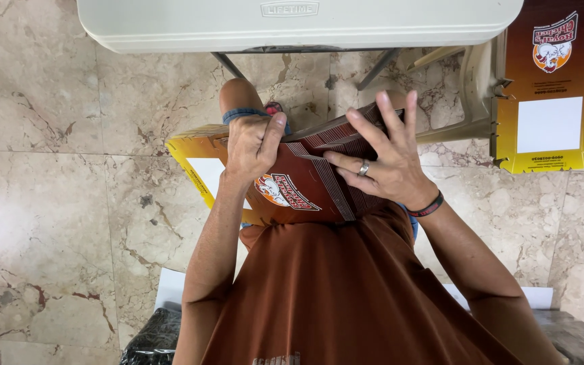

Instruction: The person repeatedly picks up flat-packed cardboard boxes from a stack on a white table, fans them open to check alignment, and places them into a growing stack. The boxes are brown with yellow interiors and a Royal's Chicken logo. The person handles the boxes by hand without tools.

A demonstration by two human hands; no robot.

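Stack: bundle of flat red and yellow carton blanks (305, 186) rests on the person's lap, tilted, its far edge raised toward the tabletop.
Left hand: left hand (253, 145) sits on the stack's upper left part, fingers (273, 130) curled narrow and gripping the top blank, thumb pressed along its surface.
Right hand: right hand (385, 159) lies on the stack's right side, fingers spread wide and flat, fingertips reaching past the raised far edge; a ring shows on one finger and a dark band on the wrist.
Stack edges: layered blank edges show as fine ribs between the two hands; a yellow flap with a white panel juts out to the left, beyond the left wrist.
Tabletop: pale plastic tabletop (299, 23) runs along the top of the view, its near edge just beyond the stack, metal legs visible beneath.
Other blanks: second pile of unfolded cartons (552, 88) lies at upper right, well apart from both hands, with a beige plastic chair (476, 91) beside it.
Open room: marble floor (69, 203) spreads bare to the left of the lap; to the right, a narrower strip of floor lies between the right forearm and the second pile.
Near edge: dark wrapped bundle (153, 338) sits at lower left by the left elbow.
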